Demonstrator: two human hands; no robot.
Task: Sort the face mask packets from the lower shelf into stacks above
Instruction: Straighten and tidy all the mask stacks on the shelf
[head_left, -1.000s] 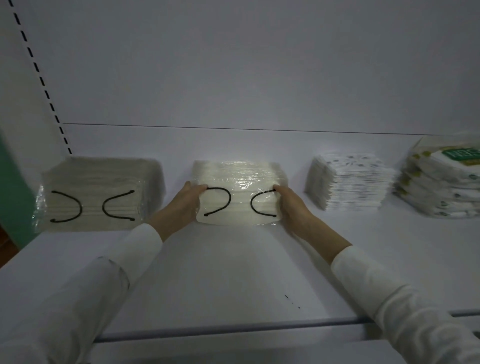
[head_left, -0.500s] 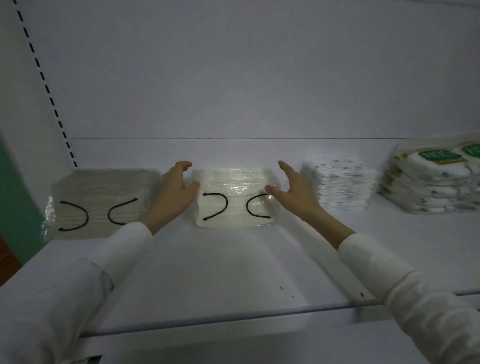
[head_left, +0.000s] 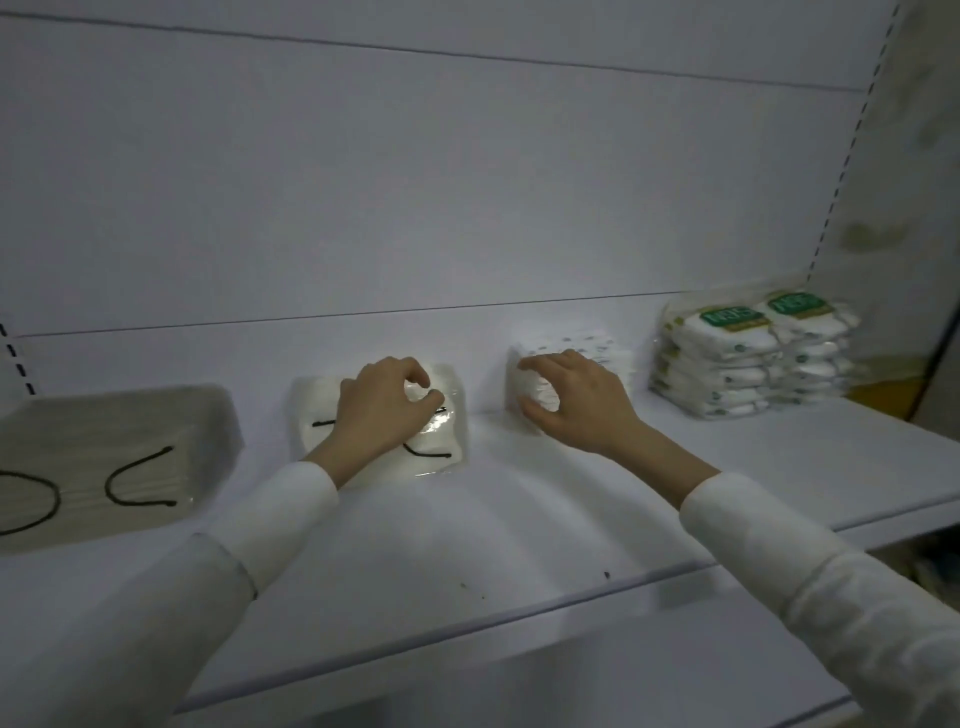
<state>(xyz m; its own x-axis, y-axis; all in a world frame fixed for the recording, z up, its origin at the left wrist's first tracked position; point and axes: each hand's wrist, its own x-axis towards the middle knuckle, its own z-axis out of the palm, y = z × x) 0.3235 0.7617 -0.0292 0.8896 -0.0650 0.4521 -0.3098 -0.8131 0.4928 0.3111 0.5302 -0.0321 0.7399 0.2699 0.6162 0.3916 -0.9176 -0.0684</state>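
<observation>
White wrapped mask packets with black ear loops (head_left: 441, 439) lie under the curled left hand (head_left: 382, 410), grip unclear; at three o'clock the right hand (head_left: 576, 405) clasps a patterned white stack (head_left: 608, 353), which tugging could topple.

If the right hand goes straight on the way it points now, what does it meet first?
Probably the stack of white dotted plastic packets just behind the right hand. The hand overlaps it in the picture, but depth is unclear, so contact is uncertain.
</observation>
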